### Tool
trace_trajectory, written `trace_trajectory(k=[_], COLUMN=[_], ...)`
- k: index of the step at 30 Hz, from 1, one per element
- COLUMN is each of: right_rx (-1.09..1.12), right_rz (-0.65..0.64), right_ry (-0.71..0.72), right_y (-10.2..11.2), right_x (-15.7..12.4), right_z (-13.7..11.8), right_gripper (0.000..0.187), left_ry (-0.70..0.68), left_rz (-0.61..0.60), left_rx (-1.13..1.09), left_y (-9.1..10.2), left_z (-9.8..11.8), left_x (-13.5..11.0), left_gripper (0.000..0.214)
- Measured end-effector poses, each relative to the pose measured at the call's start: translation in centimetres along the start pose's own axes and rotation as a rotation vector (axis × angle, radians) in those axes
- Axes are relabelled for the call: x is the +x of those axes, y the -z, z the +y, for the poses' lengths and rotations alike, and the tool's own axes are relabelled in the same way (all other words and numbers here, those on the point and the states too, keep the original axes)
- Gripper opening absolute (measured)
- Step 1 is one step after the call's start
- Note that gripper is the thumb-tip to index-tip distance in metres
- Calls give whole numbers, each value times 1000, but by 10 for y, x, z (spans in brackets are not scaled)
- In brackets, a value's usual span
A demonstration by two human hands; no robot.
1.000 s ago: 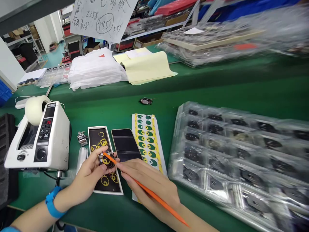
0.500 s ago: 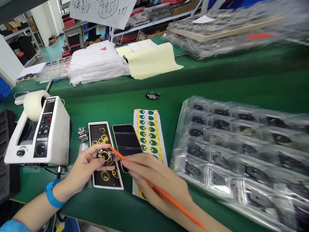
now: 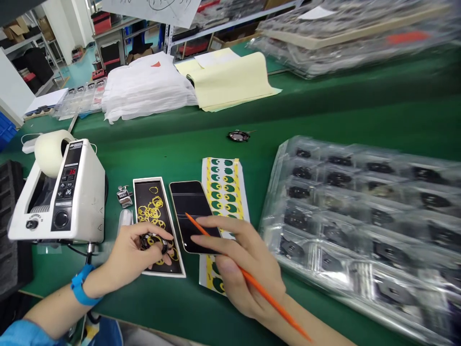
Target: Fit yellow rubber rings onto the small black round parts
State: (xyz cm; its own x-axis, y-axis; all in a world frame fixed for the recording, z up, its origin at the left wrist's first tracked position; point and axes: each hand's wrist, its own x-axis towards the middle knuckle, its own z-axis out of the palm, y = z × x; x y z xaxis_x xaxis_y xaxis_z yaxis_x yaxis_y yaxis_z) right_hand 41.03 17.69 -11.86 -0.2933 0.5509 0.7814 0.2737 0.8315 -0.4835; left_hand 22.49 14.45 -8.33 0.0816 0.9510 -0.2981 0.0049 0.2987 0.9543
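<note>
My left hand (image 3: 139, 247), with a blue band at the wrist, is closed around a small round black part (image 3: 149, 241) that shows a little yellow. It is held over a white-rimmed black tray (image 3: 182, 269) with yellow ring-shaped pieces (image 3: 151, 211) inside. Between the fingers of my right hand (image 3: 245, 262) is a thin orange stick (image 3: 266, 298), its tip above a dark-screened phone (image 3: 190, 204). Partly behind that hand lies a sheet of yellow-edged ring stickers (image 3: 223, 182).
A white tape dispenser (image 3: 86, 206) stands at left, near a metal tally counter (image 3: 124, 196). Clear blister trays of black parts (image 3: 338, 180) fill the right. Another round part (image 3: 238, 136) lies farther back, before white sheets (image 3: 144, 89) and yellow paper (image 3: 230, 81).
My right hand has drawn the orange stick's tip away from the round part, to the right over the phone. My left hand has tilted the part and curled its fingers more around it.
</note>
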Motion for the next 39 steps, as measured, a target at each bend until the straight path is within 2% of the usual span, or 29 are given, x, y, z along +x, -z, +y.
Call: trace_trajectory(k=[3,5,9,17,23,30,35,39], right_rx=[38,-38,-194,-175,-88,38,155,217], right_rz=[-115,-158,-118,-91,-139,-121,-132,-178], right_ry=[87,98,49,-71,-204,-173,-119,-188], right_y=[-7,-11,-16,-20,-20,-21,-13,-7], right_x=[0,-1,-2,2,3,5,11,11], right_z=[-6,-10,-14,-14,-15,-7,-14,-15], right_gripper=[31,26,13,12,16,18,17,17], left_ry=[-23,-40,-51,-150,-247,-289,-294,-265], left_rz=[35,54,65,20,-1,-42,28,150], left_rx=[12,11,14,211,412,459,433,247], left_y=[-2,-3,-5,-11,-12,-11,-2,6], left_z=[1,1,-3,-11,-16,-17,-16,-11], left_x=[-1,-1,-3,-13,-17,-16,-7,1], left_gripper=[16,18,32,45,50,49,45,38])
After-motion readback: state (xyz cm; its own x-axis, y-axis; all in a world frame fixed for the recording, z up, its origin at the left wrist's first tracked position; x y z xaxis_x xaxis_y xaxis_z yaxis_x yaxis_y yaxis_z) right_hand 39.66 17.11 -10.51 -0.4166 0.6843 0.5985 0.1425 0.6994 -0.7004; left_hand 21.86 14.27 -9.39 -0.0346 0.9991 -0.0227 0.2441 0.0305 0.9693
